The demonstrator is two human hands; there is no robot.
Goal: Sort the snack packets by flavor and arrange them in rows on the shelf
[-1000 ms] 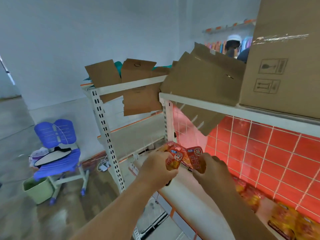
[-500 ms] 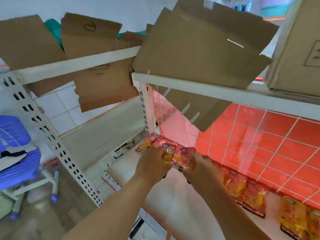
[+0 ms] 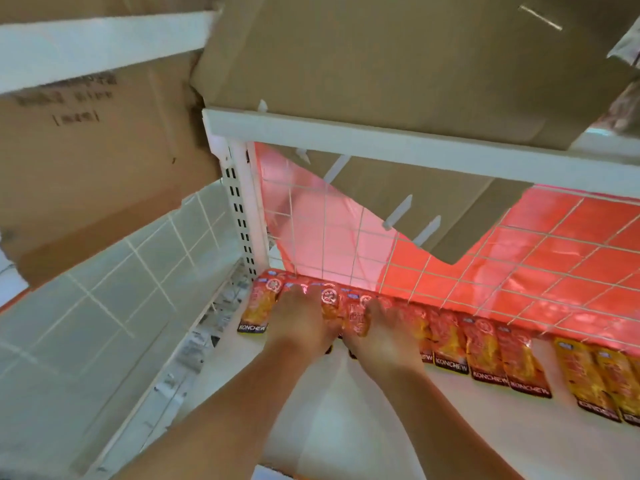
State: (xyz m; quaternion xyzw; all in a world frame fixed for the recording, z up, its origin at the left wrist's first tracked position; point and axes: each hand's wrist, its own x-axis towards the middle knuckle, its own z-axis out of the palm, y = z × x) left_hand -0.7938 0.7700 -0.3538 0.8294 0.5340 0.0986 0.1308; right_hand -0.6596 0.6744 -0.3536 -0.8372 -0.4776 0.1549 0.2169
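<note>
Packets: snack packets [image 3: 485,351] were laid flat in one overlapping row along the back of the shelf [image 3: 346,427], tops against the foot of the wire grid [image 3: 450,271]. The row ran from the corner post [image 3: 242,209] at 10 o'clock toward 4 o'clock.
Left hand: the left hand [image 3: 301,322] was laid palm down on the packets at the post end, fingers stretched toward 12 o'clock. Nothing was seen pinched, and the thumb was hidden.
Right hand: the right hand [image 3: 384,336] was laid the same way just beside it at 3 o'clock, fingers flat over the next packets. The two hands were close together.
End packet: the end packet [image 3: 258,306] was left mostly uncovered at 9 o'clock of the left hand, just beside the post.
Second group: a yellower group [image 3: 588,375] was set apart by a gap at 4 o'clock and was judged to be another flavor.
Step in hand: the packets under the palms were judged to be pressed into place at the post end of the row.
Doing it well: light, even pressure was judged best. The packets were to be slid toward 12 o'clock until their tops met the grid, with bottom bands lined up with the neighbours at 4 o'clock and the overlap matched to theirs. The glossy film was judged slippery, so a straight upward lift of the palms was advised.
Overhead: cardboard flaps [image 3: 381,64] hung over the upper shelf [image 3: 381,136] at 12 o'clock, so low wrists were judged safest.
</note>
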